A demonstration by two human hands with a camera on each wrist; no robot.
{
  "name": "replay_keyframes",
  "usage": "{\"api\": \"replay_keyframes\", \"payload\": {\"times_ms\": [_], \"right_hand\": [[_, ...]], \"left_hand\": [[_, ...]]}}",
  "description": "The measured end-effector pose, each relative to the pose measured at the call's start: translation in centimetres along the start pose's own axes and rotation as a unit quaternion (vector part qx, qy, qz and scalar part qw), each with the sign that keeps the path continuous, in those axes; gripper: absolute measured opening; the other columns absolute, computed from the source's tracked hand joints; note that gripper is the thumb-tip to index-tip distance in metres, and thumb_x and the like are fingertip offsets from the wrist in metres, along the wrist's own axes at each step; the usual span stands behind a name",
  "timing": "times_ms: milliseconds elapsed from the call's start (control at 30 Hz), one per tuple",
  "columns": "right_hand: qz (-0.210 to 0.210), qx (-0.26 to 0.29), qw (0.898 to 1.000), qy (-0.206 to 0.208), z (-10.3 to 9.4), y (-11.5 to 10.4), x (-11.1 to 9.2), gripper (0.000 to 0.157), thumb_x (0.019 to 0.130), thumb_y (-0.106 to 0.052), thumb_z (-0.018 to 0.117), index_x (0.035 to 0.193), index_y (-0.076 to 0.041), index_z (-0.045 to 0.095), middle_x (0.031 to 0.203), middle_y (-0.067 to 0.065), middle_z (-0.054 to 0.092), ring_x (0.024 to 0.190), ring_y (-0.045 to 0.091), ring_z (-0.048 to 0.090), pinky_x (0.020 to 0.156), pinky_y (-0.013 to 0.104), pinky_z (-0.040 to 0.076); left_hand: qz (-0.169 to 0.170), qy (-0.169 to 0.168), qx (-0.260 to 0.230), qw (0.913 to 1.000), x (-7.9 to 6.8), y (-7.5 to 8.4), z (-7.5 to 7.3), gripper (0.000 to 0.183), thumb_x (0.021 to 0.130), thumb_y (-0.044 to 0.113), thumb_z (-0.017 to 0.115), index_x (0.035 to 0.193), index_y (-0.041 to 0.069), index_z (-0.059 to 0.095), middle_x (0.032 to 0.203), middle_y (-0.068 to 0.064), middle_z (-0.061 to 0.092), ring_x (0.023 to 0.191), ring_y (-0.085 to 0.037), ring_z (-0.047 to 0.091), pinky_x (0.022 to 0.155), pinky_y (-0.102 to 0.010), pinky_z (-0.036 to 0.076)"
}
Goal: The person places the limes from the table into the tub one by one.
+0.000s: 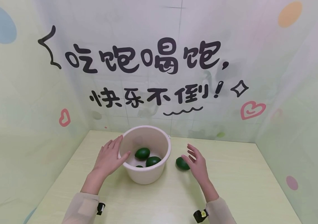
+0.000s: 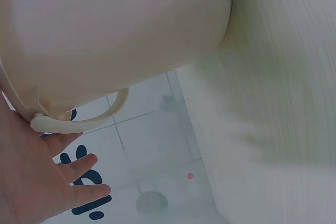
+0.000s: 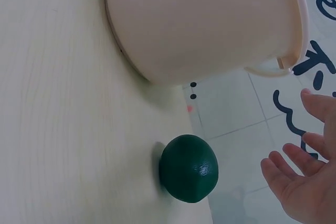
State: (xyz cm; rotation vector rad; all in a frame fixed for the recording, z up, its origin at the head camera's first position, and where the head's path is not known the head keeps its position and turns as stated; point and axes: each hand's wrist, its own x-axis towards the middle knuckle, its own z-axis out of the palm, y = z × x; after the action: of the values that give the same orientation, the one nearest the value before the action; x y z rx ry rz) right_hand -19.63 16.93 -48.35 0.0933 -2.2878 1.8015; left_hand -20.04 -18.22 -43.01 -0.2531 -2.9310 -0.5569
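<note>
A pale pink bucket (image 1: pixel 147 174) stands upright on the table, with two dark green, lime-like fruits showing inside, one (image 1: pixel 142 153) behind the other (image 1: pixel 153 161), and a sliver of a third at the near wall. My left hand (image 1: pixel 109 158) is at the bucket's left rim, thumb reaching over the edge and straight fingers spread along the outside. In the left wrist view the bucket's handle (image 2: pixel 79 124) hangs beside those fingers. Right of the bucket, another dark green fruit (image 3: pixel 189 169) lies on the table. My right hand (image 1: pixel 197 165) hovers just over it, fingers loosely bent and apart from it.
The light wood table (image 1: pixel 231 186) meets a printed cloth backdrop (image 1: pixel 203 124) with large black lettering at the back. Similar cloth walls (image 1: pixel 301 140) close off the left and right sides. Each sleeve cuff carries a small black wrist device (image 1: pixel 200 215).
</note>
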Motion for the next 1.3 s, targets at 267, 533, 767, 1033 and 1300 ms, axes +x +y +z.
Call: {"api": "replay_keyframes", "payload": {"times_ms": [267,533,767,1033,1300], "right_hand": [[0.010,-0.013,1.000,-0.005,-0.1,1.0,0.1,0.057,0.091,-0.012,0.073,0.141,0.001,0.051,0.145,0.023,0.053,0.133,0.045,0.051,0.111,0.055,0.043],[0.024,-0.039,0.999,-0.018,-0.1,1.9,0.1,0.059,0.091,-0.015,0.072,0.143,0.002,0.049,0.145,0.027,0.051,0.133,0.045,0.051,0.113,0.055,0.041],[0.027,-0.068,0.997,-0.022,0.1,2.7,0.1,0.059,0.091,-0.014,0.072,0.143,0.001,0.049,0.145,0.026,0.052,0.133,0.045,0.051,0.112,0.055,0.042],[0.029,-0.090,0.995,-0.027,0.1,3.7,0.1,0.059,0.091,-0.013,0.072,0.142,0.003,0.049,0.144,0.028,0.052,0.131,0.047,0.052,0.110,0.056,0.043],[0.029,-0.100,0.994,-0.033,0.3,4.6,0.1,0.057,0.091,-0.011,0.072,0.141,0.005,0.049,0.143,0.029,0.051,0.130,0.050,0.052,0.109,0.057,0.044]], "left_hand": [[-0.003,-0.001,0.002,1.0000,-0.1,0.0,0.0,0.081,0.096,0.048,0.056,0.158,0.006,0.024,0.160,-0.018,0.034,0.144,-0.048,0.031,0.115,-0.073,0.023],[-0.003,-0.003,0.006,1.0000,-0.2,0.1,-0.2,0.080,0.096,0.048,0.055,0.157,0.006,0.024,0.160,-0.018,0.034,0.144,-0.048,0.030,0.115,-0.072,0.023],[-0.002,-0.003,0.007,1.0000,-0.1,0.1,-0.2,0.081,0.096,0.049,0.055,0.157,0.006,0.025,0.160,-0.018,0.035,0.144,-0.047,0.031,0.115,-0.073,0.023],[0.000,-0.002,0.007,1.0000,-0.1,0.0,-0.1,0.082,0.096,0.052,0.053,0.158,0.007,0.024,0.160,-0.017,0.035,0.144,-0.047,0.032,0.115,-0.072,0.024],[0.000,-0.003,0.007,1.0000,-0.1,0.0,-0.1,0.082,0.096,0.052,0.053,0.158,0.007,0.024,0.160,-0.017,0.035,0.144,-0.047,0.031,0.115,-0.072,0.023]]}}
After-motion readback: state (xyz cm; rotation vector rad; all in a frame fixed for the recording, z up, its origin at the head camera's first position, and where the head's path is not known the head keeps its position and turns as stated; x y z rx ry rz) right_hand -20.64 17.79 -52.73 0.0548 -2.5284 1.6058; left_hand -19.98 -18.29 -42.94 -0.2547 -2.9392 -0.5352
